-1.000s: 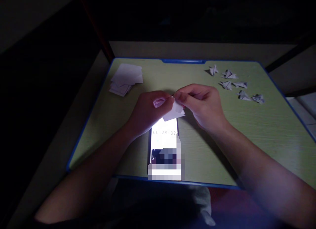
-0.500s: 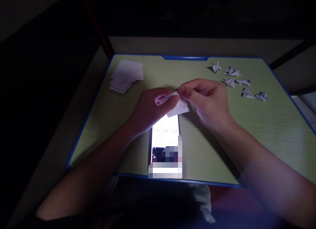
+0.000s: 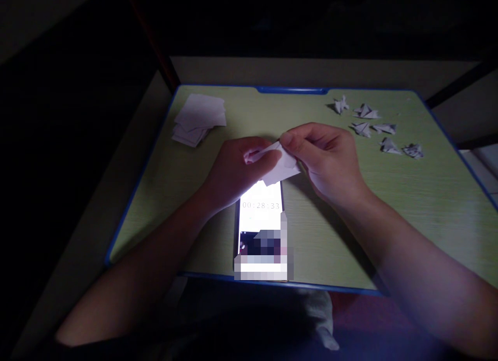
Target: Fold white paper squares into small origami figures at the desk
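Between my hands, above the far end of a lit phone (image 3: 259, 216), is a folded piece of white paper (image 3: 280, 170). My left hand (image 3: 245, 166) grips its left side, thumb on top and fingers curled beneath. My right hand (image 3: 327, 156) pinches the paper's upper corner between thumb and bent forefinger. Part of the paper is hidden behind my fingers, so its full folded shape does not show. The phone lies on the table with a timer reading 00:28:33, its lower part blurred out.
The pale green table (image 3: 330, 247) has a blue rim. A loose stack of white paper sheets (image 3: 200, 112) lies at the far left. Several small folded paper figures (image 3: 365, 112) sit at the far right. Grey cloth (image 3: 321, 314) shows below the near edge.
Both hands keep their hold in nearly the same place. My left thumb has drawn back slightly, and a little more of the paper shows. The timer went from 00:28:32 to 00:28:33.
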Action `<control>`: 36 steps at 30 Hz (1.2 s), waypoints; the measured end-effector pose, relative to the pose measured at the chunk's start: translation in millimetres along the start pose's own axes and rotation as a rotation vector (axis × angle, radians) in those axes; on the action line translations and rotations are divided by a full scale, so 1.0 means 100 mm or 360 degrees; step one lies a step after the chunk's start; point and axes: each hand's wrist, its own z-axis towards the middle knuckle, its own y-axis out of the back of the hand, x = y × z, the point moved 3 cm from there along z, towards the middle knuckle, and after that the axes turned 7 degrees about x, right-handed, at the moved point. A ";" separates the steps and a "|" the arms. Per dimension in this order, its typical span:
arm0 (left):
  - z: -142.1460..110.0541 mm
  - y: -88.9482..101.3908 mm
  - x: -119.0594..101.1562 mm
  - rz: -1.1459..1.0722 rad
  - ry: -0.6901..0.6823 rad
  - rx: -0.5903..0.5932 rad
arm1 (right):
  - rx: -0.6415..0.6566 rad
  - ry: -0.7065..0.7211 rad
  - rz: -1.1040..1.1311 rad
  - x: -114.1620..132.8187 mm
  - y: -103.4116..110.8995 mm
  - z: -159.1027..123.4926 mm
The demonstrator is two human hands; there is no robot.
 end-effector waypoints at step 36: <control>-0.02 -0.01 -0.01 -0.0070 0.0017 0.0067 | 0.0035 -0.0042 0.0249 0.03 -0.02 0.00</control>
